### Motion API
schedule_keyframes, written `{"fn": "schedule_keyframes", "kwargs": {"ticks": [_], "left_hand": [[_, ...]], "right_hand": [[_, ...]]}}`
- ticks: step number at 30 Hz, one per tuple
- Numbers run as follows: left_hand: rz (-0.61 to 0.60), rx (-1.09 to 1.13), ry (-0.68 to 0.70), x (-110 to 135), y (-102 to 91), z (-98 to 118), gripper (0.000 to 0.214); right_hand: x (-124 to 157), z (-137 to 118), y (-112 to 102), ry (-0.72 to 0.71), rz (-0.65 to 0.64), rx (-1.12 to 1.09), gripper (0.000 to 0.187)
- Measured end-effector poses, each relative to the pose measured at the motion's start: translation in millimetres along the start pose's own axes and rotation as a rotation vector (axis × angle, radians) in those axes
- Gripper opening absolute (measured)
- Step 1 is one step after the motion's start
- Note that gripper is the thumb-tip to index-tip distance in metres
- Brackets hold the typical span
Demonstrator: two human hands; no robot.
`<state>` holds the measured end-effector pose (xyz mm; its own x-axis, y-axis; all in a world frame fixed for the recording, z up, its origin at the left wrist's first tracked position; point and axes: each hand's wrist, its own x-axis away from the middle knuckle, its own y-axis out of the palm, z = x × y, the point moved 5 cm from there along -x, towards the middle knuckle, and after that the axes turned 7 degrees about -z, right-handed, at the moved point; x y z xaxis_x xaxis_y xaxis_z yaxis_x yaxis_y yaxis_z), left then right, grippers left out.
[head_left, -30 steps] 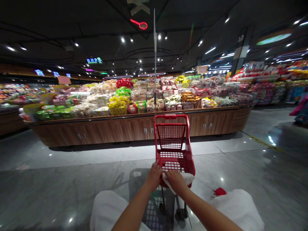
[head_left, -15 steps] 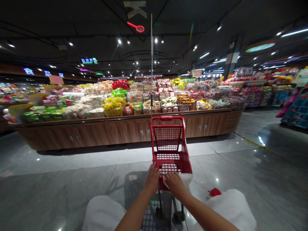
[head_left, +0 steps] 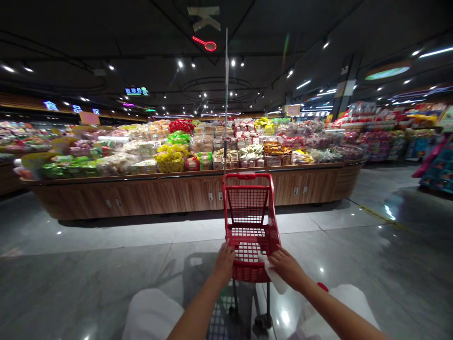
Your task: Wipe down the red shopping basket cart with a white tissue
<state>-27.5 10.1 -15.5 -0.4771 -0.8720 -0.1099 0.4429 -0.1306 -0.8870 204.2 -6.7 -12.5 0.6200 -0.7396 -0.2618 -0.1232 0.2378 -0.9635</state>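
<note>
A red plastic shopping cart [head_left: 247, 272] stands in front of me, its open basket of lattice walls facing up. My left hand [head_left: 224, 263] is closed around the cart's near left rim, fingers wrapped over it. At the near right corner, my right hand [head_left: 286, 267] is closed on a crumpled white cloth [head_left: 278, 279], pressed against the rim there. The cloth's exact kind is hard to make out, and part of it lies hidden under my fingers. A thin upright pole [head_left: 226, 94] rises along the cart's left side.
Beyond the cart runs a long wooden display counter [head_left: 177, 196] heaped with packaged foods [head_left: 171, 158]. Shelves of goods [head_left: 377, 139] stand at the right. My white-clad knees [head_left: 152, 314] flank the cart's near end, above a grey tiled floor [head_left: 106, 264].
My right hand has moved right with the white cloth, from the middle of the cart's near rim to its right corner. My left hand stays at the left rim.
</note>
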Motion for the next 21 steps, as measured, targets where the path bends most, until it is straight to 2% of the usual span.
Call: {"fn": "schedule_keyframes", "kwargs": {"ticks": [3,8,11,13,16,19,21], "left_hand": [[0.017,-0.081,-0.096,-7,1.9,4,0.041],[-0.002,-0.090,-0.132,-16,4.9,7,0.041],[-0.007,-0.081,-0.139,-14,1.7,2,0.041],[-0.040,-0.109,-0.129,-10,-2.0,-1,0.041],[-0.081,-0.152,-0.110,-5,-9.5,-5,0.043],[-0.088,-0.174,-0.121,-5,-13.1,-6,0.048],[-0.089,-0.206,-0.122,-8,-10.3,-3,0.049]], "right_hand": [[-16,-13,8,0.086,-0.002,0.007,0.003],[-72,-76,33,0.159,0.047,-0.042,0.006],[-89,-94,41,0.165,0.091,-0.042,0.010],[-82,-85,40,0.139,0.063,-0.035,0.008],[-47,-45,31,0.101,0.005,-0.003,0.002],[-8,-8,16,0.009,0.052,0.028,0.007],[2,0,10,0.002,0.084,0.020,0.011]]}}
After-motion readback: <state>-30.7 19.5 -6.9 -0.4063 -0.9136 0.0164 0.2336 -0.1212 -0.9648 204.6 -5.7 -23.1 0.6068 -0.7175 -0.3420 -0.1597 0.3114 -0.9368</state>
